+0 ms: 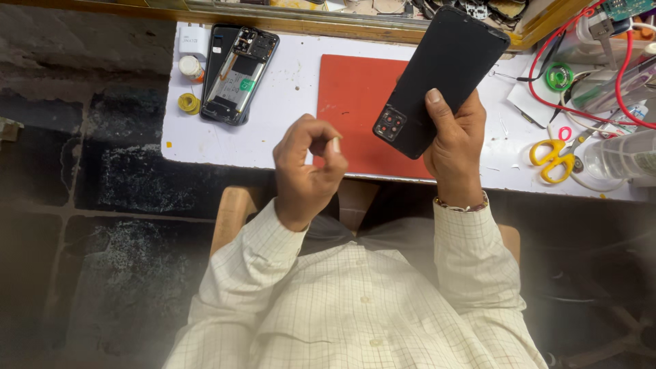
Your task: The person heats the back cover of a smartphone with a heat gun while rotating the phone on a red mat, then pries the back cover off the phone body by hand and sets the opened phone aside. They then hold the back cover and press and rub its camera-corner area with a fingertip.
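My right hand (pixel 456 147) grips a black phone back cover (pixel 441 75), held tilted above the table with its camera cutouts at the lower end near my thumb. My left hand (pixel 309 167) hovers just left of it, over the table's front edge. Its fingers are curled, with the thumb and forefinger pinched together; whether anything small sits between them I cannot tell. Under both hands a red work mat (pixel 352 102) lies on the white table (pixel 287 130).
An opened phone (pixel 239 75) with its insides showing lies at the left of the table, next to a small bottle (pixel 191 67), a yellow tape roll (pixel 188 103) and a white charger (pixel 195 37). At the right are yellow scissors (pixel 552 158), red wires (pixel 581 68), a green roll (pixel 559 76) and a clear bottle (pixel 622 156).
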Demonstrator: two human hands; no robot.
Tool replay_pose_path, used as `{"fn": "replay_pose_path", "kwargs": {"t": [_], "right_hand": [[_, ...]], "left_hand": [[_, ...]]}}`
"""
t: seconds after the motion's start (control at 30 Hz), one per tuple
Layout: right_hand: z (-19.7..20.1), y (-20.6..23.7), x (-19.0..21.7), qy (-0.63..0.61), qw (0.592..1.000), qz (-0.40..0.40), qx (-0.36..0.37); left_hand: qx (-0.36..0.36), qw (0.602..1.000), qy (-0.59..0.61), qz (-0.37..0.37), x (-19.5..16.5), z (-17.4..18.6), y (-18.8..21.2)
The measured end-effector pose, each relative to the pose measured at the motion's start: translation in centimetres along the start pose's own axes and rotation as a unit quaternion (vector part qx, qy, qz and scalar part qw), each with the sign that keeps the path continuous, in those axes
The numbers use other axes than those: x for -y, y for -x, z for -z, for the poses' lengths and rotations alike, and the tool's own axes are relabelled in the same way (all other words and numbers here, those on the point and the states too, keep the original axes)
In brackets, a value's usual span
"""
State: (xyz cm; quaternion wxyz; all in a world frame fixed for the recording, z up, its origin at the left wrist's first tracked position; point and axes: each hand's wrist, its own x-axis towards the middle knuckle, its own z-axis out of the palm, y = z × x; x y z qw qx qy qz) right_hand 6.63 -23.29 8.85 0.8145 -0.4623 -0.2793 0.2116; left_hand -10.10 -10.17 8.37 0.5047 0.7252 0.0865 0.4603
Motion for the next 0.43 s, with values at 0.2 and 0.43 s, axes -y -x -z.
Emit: {"fn": "replay_pose_path", "kwargs": {"t": [0.2, 0.43], "right_hand": [[-0.5, 0.8, 0.9, -0.062, 0.997, -0.027, 0.027], [-0.1, 1.5, -0.3, -0.062, 0.998, -0.021, 0.022]], "left_hand": [[0.025, 0.999, -0.026, 0.019, 0.3, -0.4, -1.2], [0.049, 0.997, -0.024, 0.057, 1.5, -3.7, -2.6]]}}
